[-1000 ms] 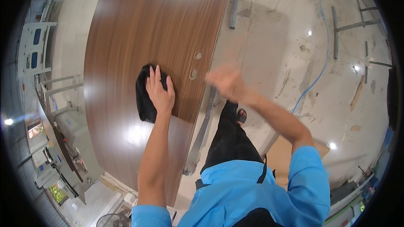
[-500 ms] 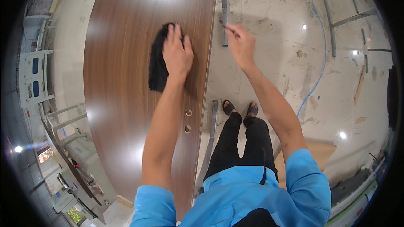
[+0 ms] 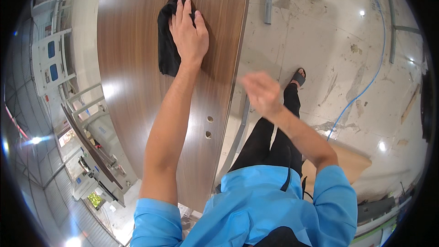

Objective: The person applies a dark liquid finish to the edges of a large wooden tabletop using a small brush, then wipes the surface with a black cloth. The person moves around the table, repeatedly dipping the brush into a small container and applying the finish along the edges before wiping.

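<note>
My left hand [image 3: 190,41] lies on a folded black cloth [image 3: 168,50], its fingers stretched out and slightly spread. Beneath the cloth is a long brown wood-grain panel [image 3: 137,77], with two round holes near its right edge. My right hand [image 3: 262,92] hangs just off that edge, above the floor. It is blurred by motion, with the fingers curled in; whatever sits between them cannot be made out.
Metal support legs [image 3: 268,0] show along the panel's right side. A blue hose [image 3: 352,102] curves over the stained floor, near a brown sheet [image 3: 352,160]. Metal bars [image 3: 392,29] lie far right. Machinery [image 3: 52,61] stands at the left.
My left hand and the black cloth have moved farther along the panel, away from me. My right hand, which pinched a small dark thing, has come nearer my body. My feet have shifted.
</note>
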{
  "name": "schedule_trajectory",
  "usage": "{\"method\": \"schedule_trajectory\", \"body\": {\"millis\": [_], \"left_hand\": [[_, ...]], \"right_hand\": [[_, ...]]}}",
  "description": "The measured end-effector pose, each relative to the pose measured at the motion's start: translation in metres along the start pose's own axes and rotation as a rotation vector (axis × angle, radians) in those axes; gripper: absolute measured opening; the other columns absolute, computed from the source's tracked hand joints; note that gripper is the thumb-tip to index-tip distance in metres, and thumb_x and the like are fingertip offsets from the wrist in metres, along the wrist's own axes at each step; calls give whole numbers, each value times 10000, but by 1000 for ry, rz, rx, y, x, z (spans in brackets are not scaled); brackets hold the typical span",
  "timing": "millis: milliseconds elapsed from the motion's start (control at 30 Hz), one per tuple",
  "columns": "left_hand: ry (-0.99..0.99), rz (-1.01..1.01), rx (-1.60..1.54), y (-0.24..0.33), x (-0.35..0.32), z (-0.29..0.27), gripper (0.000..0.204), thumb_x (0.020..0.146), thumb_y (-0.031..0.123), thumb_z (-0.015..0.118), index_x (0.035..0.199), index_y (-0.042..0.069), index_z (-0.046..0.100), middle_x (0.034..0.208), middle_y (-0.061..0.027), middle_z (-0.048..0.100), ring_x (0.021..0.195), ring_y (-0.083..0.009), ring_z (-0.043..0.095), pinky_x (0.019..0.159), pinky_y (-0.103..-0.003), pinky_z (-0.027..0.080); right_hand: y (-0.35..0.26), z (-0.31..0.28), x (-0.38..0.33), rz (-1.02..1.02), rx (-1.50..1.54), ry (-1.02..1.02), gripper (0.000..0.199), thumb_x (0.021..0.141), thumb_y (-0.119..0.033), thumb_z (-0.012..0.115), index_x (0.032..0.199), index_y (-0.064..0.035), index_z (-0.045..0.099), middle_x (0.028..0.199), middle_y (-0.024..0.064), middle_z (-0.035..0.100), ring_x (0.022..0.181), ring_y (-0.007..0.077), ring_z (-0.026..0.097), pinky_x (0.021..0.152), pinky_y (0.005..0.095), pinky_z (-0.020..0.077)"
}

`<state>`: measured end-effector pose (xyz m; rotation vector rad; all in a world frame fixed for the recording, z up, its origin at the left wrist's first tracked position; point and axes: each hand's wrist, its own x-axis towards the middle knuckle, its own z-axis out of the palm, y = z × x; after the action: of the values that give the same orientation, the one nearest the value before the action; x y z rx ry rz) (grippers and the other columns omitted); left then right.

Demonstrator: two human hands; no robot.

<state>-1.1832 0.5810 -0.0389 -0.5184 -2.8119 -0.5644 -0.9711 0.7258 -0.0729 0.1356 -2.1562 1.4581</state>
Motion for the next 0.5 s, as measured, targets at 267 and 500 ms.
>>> {"method": "schedule_trajectory", "body": {"millis": [267,500], "left_hand": [[27,19,-156,-10,-4,2,508,1093,280,508,1516,2,555,1615,-247,498,1469,-431,475,1282,-558,259],[-83,151,-33,-28,32,-4,508,1093,303,532,1543,67,549,1626,-195,506,1447,-438,500,1231,-492,367]], "right_hand": [[62,7,83,174,-103,289,304,865,48,696,1090,-128,801,997,86,765,908,297,727,744,375,595],[-9,11,-40,-230,-152,-145,351,811,-94,754,1158,-88,809,982,49,771,932,234,750,775,374,619]]}}
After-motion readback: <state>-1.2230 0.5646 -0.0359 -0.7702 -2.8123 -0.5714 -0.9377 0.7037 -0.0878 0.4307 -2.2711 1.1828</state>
